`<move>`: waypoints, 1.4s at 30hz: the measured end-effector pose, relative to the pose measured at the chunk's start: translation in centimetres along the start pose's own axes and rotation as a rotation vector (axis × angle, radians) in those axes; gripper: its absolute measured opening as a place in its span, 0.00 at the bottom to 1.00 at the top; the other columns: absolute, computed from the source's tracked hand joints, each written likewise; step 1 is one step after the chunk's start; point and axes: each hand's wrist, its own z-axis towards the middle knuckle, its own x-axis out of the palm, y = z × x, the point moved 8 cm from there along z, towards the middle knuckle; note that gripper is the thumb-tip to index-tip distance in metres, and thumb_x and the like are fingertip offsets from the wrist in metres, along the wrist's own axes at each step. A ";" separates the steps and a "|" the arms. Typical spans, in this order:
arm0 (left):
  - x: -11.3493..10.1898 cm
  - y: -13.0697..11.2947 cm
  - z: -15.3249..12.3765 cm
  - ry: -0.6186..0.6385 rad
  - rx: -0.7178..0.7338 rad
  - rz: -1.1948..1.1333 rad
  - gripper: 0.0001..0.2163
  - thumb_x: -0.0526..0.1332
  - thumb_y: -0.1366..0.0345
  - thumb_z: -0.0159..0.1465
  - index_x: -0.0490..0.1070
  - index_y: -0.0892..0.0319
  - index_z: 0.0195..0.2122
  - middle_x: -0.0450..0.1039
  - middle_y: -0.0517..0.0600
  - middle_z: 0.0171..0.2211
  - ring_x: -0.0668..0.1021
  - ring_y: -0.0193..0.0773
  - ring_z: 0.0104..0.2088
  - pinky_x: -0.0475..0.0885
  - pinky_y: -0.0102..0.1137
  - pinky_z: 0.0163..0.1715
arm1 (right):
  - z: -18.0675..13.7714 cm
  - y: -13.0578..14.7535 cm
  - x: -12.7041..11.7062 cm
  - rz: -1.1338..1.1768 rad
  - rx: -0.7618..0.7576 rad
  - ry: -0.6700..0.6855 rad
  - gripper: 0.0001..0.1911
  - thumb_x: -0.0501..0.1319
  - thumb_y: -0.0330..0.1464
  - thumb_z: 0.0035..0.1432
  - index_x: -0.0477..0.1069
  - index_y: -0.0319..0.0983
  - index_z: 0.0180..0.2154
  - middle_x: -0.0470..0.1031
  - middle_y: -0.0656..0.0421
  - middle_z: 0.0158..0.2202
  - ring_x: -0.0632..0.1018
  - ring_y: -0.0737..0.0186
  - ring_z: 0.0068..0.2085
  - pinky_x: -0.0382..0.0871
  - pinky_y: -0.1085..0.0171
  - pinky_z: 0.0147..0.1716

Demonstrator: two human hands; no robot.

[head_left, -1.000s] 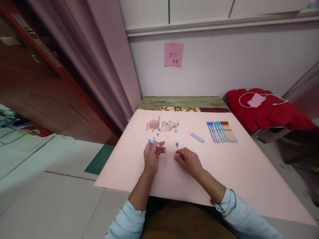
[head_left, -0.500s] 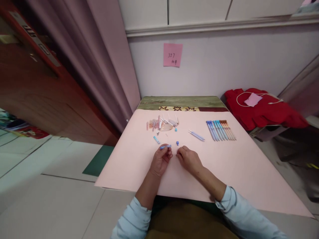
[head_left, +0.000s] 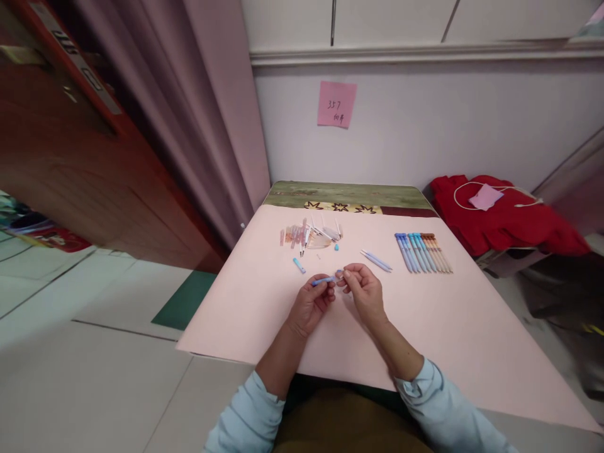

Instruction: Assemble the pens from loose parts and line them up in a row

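Currently in my left hand (head_left: 310, 306): one slim blue tube (head_left: 322, 280), pinched between thumb and fingers, lying crosswise above the table (head_left: 245, 308), its far end pointing to my right.
Left hand pose: thumb uppermost, fingers curled beneath, wrist low, forearm slanting in from the near edge.
Right hand (head_left: 367, 294): bent inward, thumb and index nearly together, tips just beside the tube's end.
Small blue cap (head_left: 339, 272): at the right fingertips, partly hidden; whether gripped, I cannot tell.
Light-blue tube (head_left: 299, 265): loose on the table, beyond and left of my left hand.
Teal cap (head_left: 336, 248): farther off, ahead of both hands.
Lavender pens (head_left: 376, 261): two, side by side, ahead and right of my right hand.
Capped pens (head_left: 423, 253): one neat row, blue through brown, farther right.
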 end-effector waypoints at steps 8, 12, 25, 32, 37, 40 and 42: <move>-0.2 0.3 0.3 0.007 -0.020 0.019 0.12 0.72 0.70 0.54 0.74 0.63 0.38 0.77 0.51 0.33 0.77 0.30 0.30 0.73 0.25 0.34 | 0.2 -0.9 -0.3 -0.046 -0.008 -0.023 0.12 0.65 0.40 0.56 0.75 0.39 0.37 0.78 0.58 0.31 0.73 0.67 0.26 0.68 0.67 0.26; -0.1 0.3 0.2 0.017 -0.023 0.026 0.11 0.71 0.70 0.55 0.74 0.63 0.38 0.77 0.52 0.33 0.77 0.30 0.30 0.72 0.25 0.34 | 0.2 -1.2 -0.4 -0.077 0.015 -0.039 0.12 0.67 0.40 0.54 0.77 0.39 0.37 0.73 0.62 0.23 0.72 0.67 0.25 0.67 0.66 0.26; 0.0 -0.1 0.1 0.010 0.010 -0.046 0.09 0.71 0.66 0.56 0.75 0.66 0.34 0.76 0.50 0.29 0.75 0.30 0.27 0.71 0.25 0.30 | -0.2 -2.3 0.4 0.019 0.116 0.029 0.10 0.73 0.38 0.47 0.80 0.41 0.32 0.75 0.62 0.23 0.71 0.68 0.26 0.67 0.67 0.27; 0.1 -0.1 0.0 -0.012 0.015 -0.067 0.10 0.72 0.64 0.55 0.75 0.65 0.32 0.76 0.50 0.27 0.75 0.30 0.26 0.71 0.25 0.29 | -0.3 -2.0 0.8 0.052 0.138 0.057 0.10 0.73 0.38 0.47 0.79 0.40 0.31 0.75 0.62 0.24 0.71 0.69 0.26 0.67 0.68 0.27; 0.2 0.1 0.0 -0.009 -0.004 -0.052 0.10 0.71 0.63 0.56 0.75 0.65 0.31 0.75 0.50 0.27 0.75 0.30 0.27 0.71 0.26 0.29 | -0.4 -2.2 1.5 0.079 0.153 0.129 0.10 0.72 0.38 0.49 0.78 0.39 0.31 0.74 0.62 0.23 0.71 0.67 0.24 0.67 0.67 0.26; 0.3 0.1 0.0 -0.001 -0.003 -0.035 0.10 0.71 0.63 0.56 0.75 0.65 0.31 0.75 0.50 0.27 0.75 0.30 0.26 0.71 0.25 0.29 | -0.4 -1.9 1.2 0.016 0.119 0.113 0.10 0.71 0.38 0.50 0.77 0.39 0.31 0.74 0.62 0.23 0.70 0.68 0.24 0.67 0.67 0.25; 0.3 0.0 0.0 -0.001 0.003 -0.026 0.10 0.71 0.63 0.57 0.75 0.65 0.31 0.75 0.49 0.27 0.75 0.30 0.26 0.71 0.25 0.29 | -0.4 -1.5 1.2 -0.018 0.088 0.110 0.09 0.71 0.38 0.51 0.77 0.39 0.31 0.74 0.62 0.23 0.71 0.68 0.24 0.67 0.67 0.25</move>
